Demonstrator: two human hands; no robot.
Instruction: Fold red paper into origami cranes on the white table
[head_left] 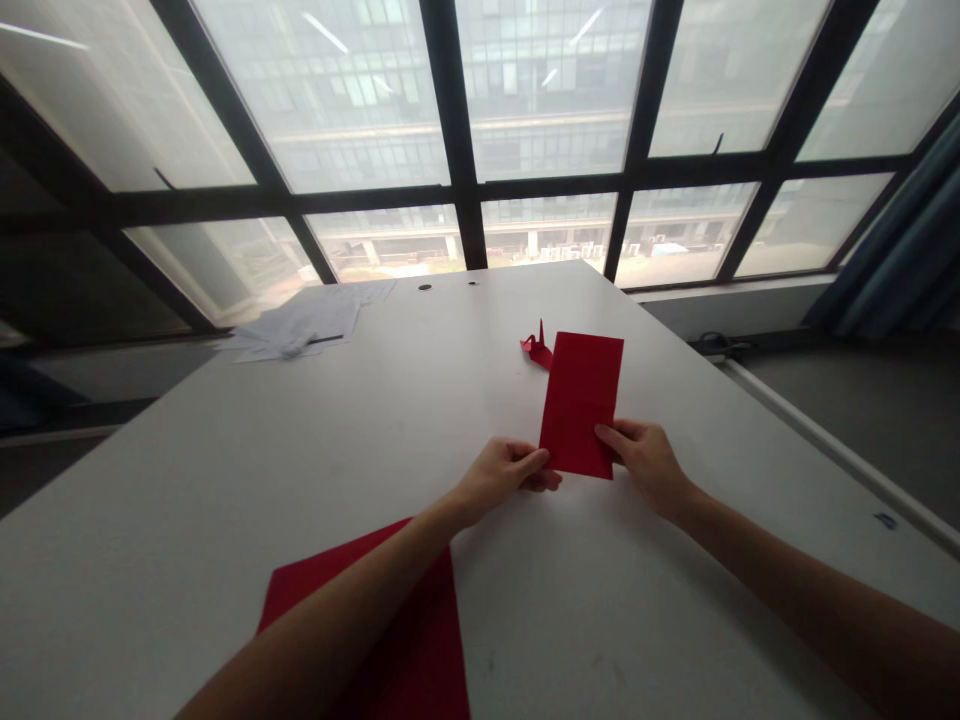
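A red rectangle of paper [582,400], seemingly folded, is held up between both hands above the white table. My left hand [510,468] pinches its lower left corner between thumb and fingers. On the right edge, my right hand [646,456] grips it with the thumb in front and the other fingers behind. Just beyond the paper stands a red origami crane [538,350], partly covered by the paper's left edge. Under my left forearm lies a larger red sheet [427,620], its middle hidden by the arm.
The white table [360,430] stretches toward large windows [551,90] with dark frames. White papers [289,325] with a dark pen [325,340] lie at the far left. A small dark object [886,521] is near the right edge. A blue curtain [892,235] hangs at right.
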